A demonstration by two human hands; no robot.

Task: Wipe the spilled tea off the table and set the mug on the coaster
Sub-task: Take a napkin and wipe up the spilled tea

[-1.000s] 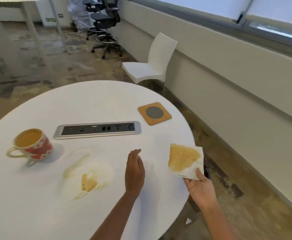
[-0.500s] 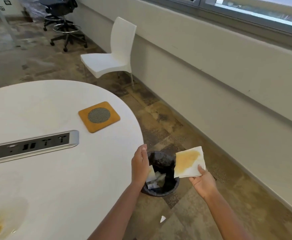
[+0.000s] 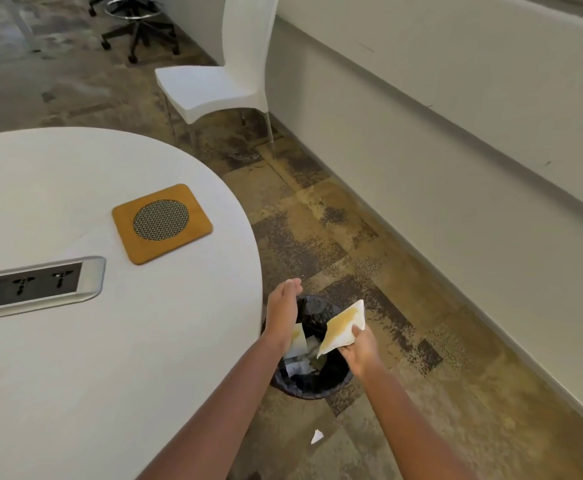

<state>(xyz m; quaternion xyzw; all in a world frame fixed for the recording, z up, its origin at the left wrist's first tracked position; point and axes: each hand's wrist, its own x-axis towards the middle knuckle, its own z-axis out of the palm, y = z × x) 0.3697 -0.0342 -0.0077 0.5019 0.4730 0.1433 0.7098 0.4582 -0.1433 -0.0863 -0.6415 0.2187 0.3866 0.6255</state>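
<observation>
One tea-stained napkin (image 3: 342, 327), light, limp and likely damp (so apt to tear), hangs over the bin (image 3: 312, 386), pinched at its whiter near edge by the right hand (image 3: 361, 351). The left hand (image 3: 283, 310) hovers beside it, fingers straight, holding nothing. The coaster (image 3: 161, 223) lies on the table (image 3: 110, 358), mug out of view.

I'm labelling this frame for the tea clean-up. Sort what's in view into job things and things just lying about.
Job: stained napkin, pinched in the right hand over the bin; left hand, open; coaster, bare; table. Mug and spill are out of view.

Lying about: white chair; socket strip; office chair base; paper scrap on the floor.
</observation>
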